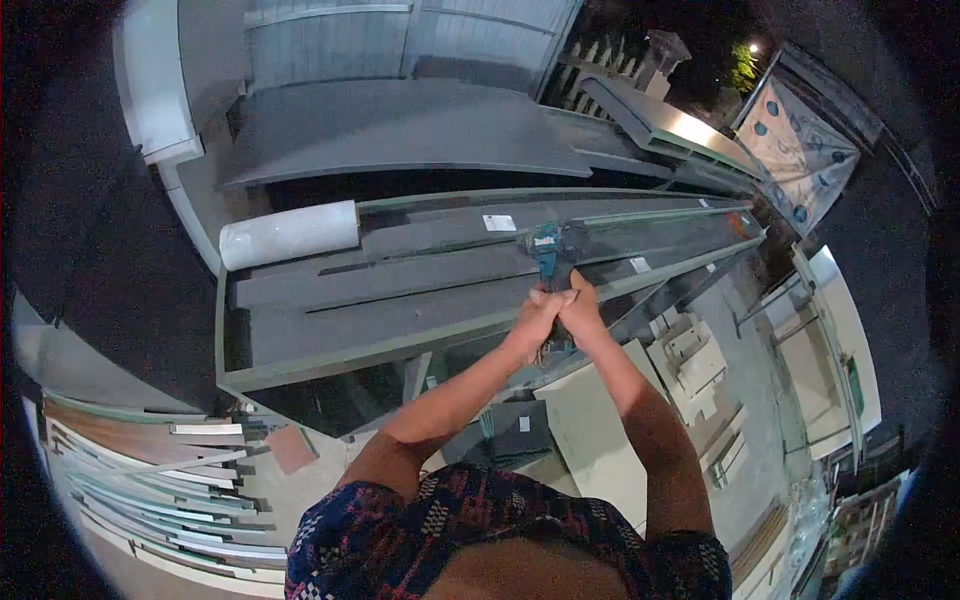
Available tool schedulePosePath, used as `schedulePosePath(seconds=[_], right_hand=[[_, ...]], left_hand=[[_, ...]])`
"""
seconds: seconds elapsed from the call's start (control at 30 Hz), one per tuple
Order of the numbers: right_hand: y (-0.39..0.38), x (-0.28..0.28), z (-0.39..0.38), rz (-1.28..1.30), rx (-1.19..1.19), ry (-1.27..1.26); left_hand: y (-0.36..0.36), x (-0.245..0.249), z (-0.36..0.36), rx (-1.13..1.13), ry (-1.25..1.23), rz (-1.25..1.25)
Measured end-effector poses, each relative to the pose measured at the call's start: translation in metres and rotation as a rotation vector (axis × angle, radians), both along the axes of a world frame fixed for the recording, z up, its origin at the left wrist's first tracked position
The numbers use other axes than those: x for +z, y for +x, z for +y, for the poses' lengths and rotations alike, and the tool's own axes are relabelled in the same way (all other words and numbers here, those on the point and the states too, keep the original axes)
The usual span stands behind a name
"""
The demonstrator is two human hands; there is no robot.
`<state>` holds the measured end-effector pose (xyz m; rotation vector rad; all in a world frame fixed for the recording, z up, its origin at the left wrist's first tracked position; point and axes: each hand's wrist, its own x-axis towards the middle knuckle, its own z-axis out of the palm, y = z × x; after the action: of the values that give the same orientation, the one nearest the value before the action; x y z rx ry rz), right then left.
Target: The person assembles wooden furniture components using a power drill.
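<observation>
Both my hands meet over the long grey framed panel unit (420,318), close to its front edge. My left hand (541,313) is closed around the lower part of a teal and black cordless drill (546,252). Pressed against it from the right, my right hand (580,306) is also closed at the drill's grip, with its fingers partly hidden. The drill's head lies beyond my hands above the grey boards, and its tip is too blurred to make out. White labels (499,223) are stuck on the boards nearby.
A roll of clear wrap (290,235) lies on the unit's far left corner. Stacked metal strips (160,490) are on the floor at left. Below me are a cream panel (600,430) and dark sheets (520,430). Cream parts (692,365) lie at right.
</observation>
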<state>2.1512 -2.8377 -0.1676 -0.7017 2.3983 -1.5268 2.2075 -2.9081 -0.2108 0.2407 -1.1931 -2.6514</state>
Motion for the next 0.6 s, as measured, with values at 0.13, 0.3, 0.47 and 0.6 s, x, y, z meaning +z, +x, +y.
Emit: schedulePosePath(seconds=[0.13, 0.3, 0.47, 0.6], right_hand=[[0.012, -0.003, -0.013, 0.010, 0.130, -0.007], [0.037, -0.012, -0.029, 0.040, 0.221, -0.011], [0.050, -0.021, -0.040, -0.044, 0.267, 0.032], [0.063, -0.004, -0.043, -0.126, 0.272, 0.007]], left_hand=[[0.021, -0.001, -0.012, 0.063, -0.045, 0.008], [0.067, 0.015, -0.021, 0.209, -0.007, -0.004], [0.077, -0.002, -0.026, 0.275, 0.037, 0.051], [0.092, 0.016, -0.026, 0.302, 0.021, -0.039]])
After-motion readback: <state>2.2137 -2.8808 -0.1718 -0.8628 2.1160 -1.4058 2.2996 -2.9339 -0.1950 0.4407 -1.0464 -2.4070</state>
